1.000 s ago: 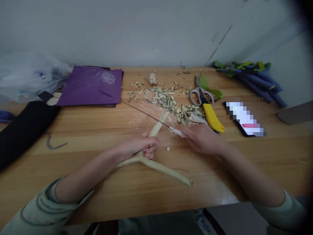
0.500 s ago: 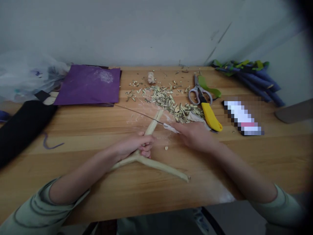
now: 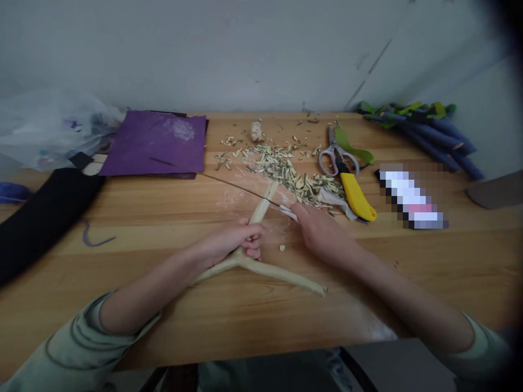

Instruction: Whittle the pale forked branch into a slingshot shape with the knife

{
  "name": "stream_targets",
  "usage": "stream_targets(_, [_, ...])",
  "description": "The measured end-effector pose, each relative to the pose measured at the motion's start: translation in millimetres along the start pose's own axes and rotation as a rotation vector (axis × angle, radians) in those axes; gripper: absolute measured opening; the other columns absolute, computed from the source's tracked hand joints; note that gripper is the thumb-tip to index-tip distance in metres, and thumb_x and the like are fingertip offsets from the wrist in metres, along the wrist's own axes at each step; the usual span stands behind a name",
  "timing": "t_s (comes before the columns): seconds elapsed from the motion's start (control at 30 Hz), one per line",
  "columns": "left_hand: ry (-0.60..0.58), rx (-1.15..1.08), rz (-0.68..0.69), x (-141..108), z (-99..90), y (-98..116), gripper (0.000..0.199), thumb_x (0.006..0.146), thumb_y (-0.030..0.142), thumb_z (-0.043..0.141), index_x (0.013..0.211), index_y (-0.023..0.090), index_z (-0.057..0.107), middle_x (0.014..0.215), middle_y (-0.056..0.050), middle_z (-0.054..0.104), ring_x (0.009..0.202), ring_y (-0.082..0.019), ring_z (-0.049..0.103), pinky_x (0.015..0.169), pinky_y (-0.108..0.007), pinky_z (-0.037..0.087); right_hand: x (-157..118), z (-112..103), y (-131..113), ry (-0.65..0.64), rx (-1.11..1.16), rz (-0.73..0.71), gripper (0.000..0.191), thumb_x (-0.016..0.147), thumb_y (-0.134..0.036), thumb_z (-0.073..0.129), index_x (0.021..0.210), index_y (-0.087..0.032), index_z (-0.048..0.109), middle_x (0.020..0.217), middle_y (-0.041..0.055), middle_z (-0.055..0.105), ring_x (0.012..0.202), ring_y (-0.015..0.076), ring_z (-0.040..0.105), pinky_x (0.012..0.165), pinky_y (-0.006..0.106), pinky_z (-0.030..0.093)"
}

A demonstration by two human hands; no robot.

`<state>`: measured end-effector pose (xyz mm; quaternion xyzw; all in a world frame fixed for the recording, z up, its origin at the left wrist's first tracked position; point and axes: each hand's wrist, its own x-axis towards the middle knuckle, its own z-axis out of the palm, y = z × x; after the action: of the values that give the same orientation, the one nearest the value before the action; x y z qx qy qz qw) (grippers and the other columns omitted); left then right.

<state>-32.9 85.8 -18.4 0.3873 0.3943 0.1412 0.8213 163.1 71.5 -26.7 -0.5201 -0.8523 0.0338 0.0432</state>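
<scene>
A peeled, Y-shaped branch (image 3: pixel 281 274) rests on the wooden table (image 3: pixel 139 207), its single stem pointing away from me. My left hand (image 3: pixel 251 239) is closed around the stem just above the fork. Across the stem's upper part lies a long, thin dark blade (image 3: pixel 232 187) with a white grip (image 3: pixel 288 212); whether it is a saw or a file I cannot tell. My right hand (image 3: pixel 327 234) is closed on that white grip, to the right of the stem. Pale dust surrounds the stem's far end.
Wood shavings (image 3: pixel 281 169) lie beyond the branch, with scissors (image 3: pixel 337 155) and a yellow-handled cutter (image 3: pixel 357 196) to their right. Purple sheets (image 3: pixel 155 141) and a plastic bag (image 3: pixel 57 128) are at left. A phone (image 3: pixel 411 198) and a bluish bundle (image 3: pixel 429 133) occupy the right.
The whole view has shifted slightly, so things sit a little further right. The branch's near right arm has swung slightly upward. Both hands keep their grips, and a dark streak now shows over the purple sheet.
</scene>
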Motion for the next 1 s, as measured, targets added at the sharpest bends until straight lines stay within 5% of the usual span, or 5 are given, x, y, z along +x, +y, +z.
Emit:
stream_targets(0.13, [0.028,-0.047,0.031,0.8,-3.6,-0.2,0.038,0.074,0.022,0.047,0.042,0.019,0.027,0.034,0.010,0.020,0.034,-0.004,0.026,0.051,-0.021,0.038,-3.0,-3.7,-2.0,-0.076,0.012,0.081,0.017,0.086,-0.020,0.028,0.088,-0.016,0.045,0.074,0.0072,0.060,0.067,0.0183,0.053,0.057,0.026,0.033])
stream_targets(0.33, [-0.002,-0.032,0.038,-0.3,-7.2,-0.9,0.039,0.074,0.025,0.047,0.042,0.019,0.026,0.035,0.010,0.020,0.036,-0.004,0.027,0.054,-0.021,0.039,-2.9,-4.0,0.9,-0.009,0.050,0.183,0.037,0.091,-0.037,0.021,0.083,-0.018,0.052,0.068,0.0056,0.061,0.057,0.0174,0.053,0.052,0.026,0.030])
stream_targets(0.6, [-0.011,0.004,0.027,-1.3,-6.9,-2.4,0.037,0.076,0.025,0.045,0.043,0.019,0.029,0.034,0.009,0.024,0.035,-0.005,0.026,0.055,-0.023,0.040,-0.4,-6.3,14.0,-0.105,0.749,0.189,0.041,0.087,-0.046,0.030,0.077,-0.019,0.060,0.054,-0.0027,0.044,0.051,0.0120,0.044,0.049,0.024,0.032])
stream_targets(0.77, [-0.020,0.001,0.022,-1.9,-7.4,-3.1,0.036,0.076,0.025,0.046,0.044,0.019,0.031,0.034,0.009,0.025,0.035,-0.005,0.029,0.056,-0.023,0.040,0.8,-8.7,15.2,-0.194,0.975,0.225,0.037,0.085,-0.047,0.036,0.073,-0.017,0.054,0.054,-0.0048,0.039,0.049,0.0088,0.037,0.046,0.022,0.030])
stream_targets(1.0, [-0.007,-0.016,0.016,-3.6,-5.5,-0.1,0.036,0.075,0.024,0.046,0.044,0.019,0.029,0.034,0.009,0.023,0.034,-0.005,0.026,0.052,-0.022,0.038,1.5,3.3,17.0,0.030,1.121,0.330,0.025,0.080,-0.044,0.049,0.077,-0.021,0.039,0.057,-0.0068,0.046,0.048,0.0075,0.042,0.046,0.021,0.033])
